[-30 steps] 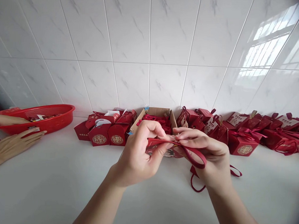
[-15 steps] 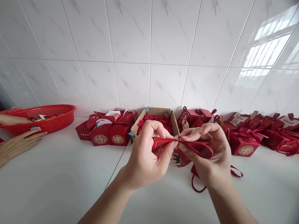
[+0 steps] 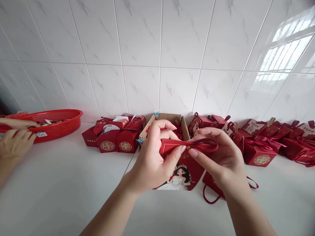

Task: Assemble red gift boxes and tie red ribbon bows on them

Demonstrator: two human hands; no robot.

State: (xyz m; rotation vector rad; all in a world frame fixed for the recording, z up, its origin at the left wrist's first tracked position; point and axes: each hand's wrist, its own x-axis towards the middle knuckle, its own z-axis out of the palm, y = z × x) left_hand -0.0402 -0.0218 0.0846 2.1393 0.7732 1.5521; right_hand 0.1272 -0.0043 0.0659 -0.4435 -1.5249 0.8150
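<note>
The left hand has its thumb and fingers closed on the top edge of a red bag, the thumb flat on the front and the fingers bent over and behind. The bag is held up over the counter, between the two hands, its front showing a drawn bride in a white dress. The right hand is half open: its thumb tip lies at the top edge just beside a gold bead, its forefinger is raised above, and the other fingers curve behind the ribbon; whether they pinch anything I cannot tell. The ribbon loops from the bead toward the right palm. Below the right hand lies a red piece with a cord, partly hidden by the wrist. Behind the left hand stands a carton with red stuff inside and blue clips on it. Red boxes stand on either side, one group left, another right. At far left, a co-worker's hand is by a red basin, the other arm reaching in.
</note>
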